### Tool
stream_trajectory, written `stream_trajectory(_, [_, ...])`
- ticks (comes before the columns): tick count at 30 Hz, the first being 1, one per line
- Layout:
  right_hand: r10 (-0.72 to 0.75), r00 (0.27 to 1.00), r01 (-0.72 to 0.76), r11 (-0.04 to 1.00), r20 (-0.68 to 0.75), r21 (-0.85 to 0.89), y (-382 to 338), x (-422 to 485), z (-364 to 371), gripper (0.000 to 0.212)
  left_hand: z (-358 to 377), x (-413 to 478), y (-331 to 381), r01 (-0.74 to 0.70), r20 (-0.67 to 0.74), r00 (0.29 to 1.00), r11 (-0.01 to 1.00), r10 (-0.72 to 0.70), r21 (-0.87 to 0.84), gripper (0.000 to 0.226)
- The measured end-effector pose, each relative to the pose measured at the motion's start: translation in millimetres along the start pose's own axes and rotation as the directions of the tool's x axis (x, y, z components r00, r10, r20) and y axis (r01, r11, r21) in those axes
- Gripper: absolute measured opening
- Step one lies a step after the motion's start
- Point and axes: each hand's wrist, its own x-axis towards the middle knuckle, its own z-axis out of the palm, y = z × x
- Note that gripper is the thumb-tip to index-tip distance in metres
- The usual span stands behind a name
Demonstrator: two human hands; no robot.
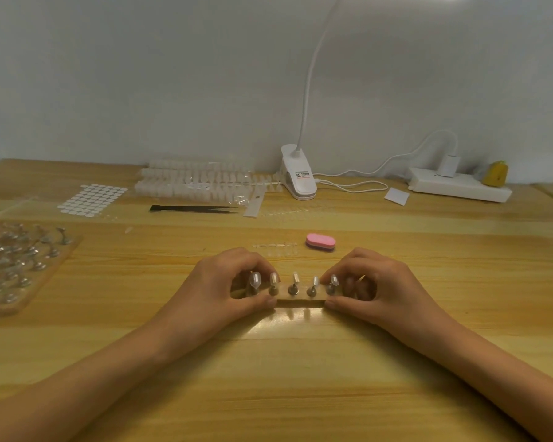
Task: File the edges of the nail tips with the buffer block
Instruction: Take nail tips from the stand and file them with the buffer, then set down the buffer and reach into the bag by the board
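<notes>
Head view: strip [300, 302] carrying five nail tips [296, 277] on pegs sits centre frame on worktop [268, 378]. Curled fingers [259, 303] of left hand [230, 282] and right hand [377, 283] pinch strip ends. Pink buffer [320, 242] lies just above, untouched. Likely handling: tips light, thin, springy, easily popped off. Brace strip, grip buffer by long sides.

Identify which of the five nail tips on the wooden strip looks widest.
The leftmost nail tip on the wooden strip, beside the left hand; it is rounder and broader than the rest.
</notes>
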Motion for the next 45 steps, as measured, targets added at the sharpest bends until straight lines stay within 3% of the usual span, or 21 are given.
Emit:
stream_trajectory(6, [0.12,0.992,-0.117,0.988,0.03,-0.097,22.7,-15.4,-39.5,0.022,-0.9,-1.1,-1.1,-0.064,0.11,0.992,0.996,0.057,0.062,0.063])
stream_trajectory(8, [0.183,0.983,-0.178,0.97,0.019,-0.165,37.8,-25.0,-63.5,0.024,3.0,0.4,0.0,-0.134,0.157,0.981,0.981,0.112,0.139,0.061])
stream_trajectory(11, [0.303,0.949,-0.315,0.922,-0.089,-0.224,68.3,-45.8,-101.2,0.029,19.9,6.8,15.4,-0.29,0.18,0.952,0.92,0.249,0.263,0.038])
stream_trajectory(16, [0.49,0.789,-0.59,0.773,-0.37,-0.232,132.3,-74.8,-163.2,0.025,75.9,46.2,53.8,-0.498,0.351,0.851,0.813,0.391,0.303,0.032])
stream_trajectory(22, [0.551,0.52,-0.748,0.663,-0.653,-0.036,202.9,-84.6,-213.9,0.016,169.3,126.2,101.4,-0.398,0.232,0.913,0.856,0.335,0.331,0.02])
stream_trajectory(26, [0.576,0.368,-0.9,0.419,-0.729,-0.124,230.0,-78.0,-235.5,0.022,196.9,144.2,108.4,-0.343,0.179,0.939,0.848,0.294,0.403,0.019])
stream_trajectory(32, [0.575,0.183,-0.974,0.217,-0.798,-0.066,265.8,-68.1,-258.1,0.049,194.5,151.0,95.5,-0.276,0.153,0.956,0.942,0.249,0.192,0.011])
stream_trajectory(36, [0.558,0.137,-0.984,0.172,-0.818,-0.048,276.9,-59.0,-259.9,0.051,196.1,152.5,96.7,-0.282,0.157,0.953,0.946,0.258,0.16,0.01])
stream_trajectory(45, [0.48,0.12,-0.98,0.2,-0.869,-0.025,280.6,-63.0,-254.2,0.043,193.0,152.6,97.2,-0.257,0.144,0.96,0.961,0.241,0.105,0.012])
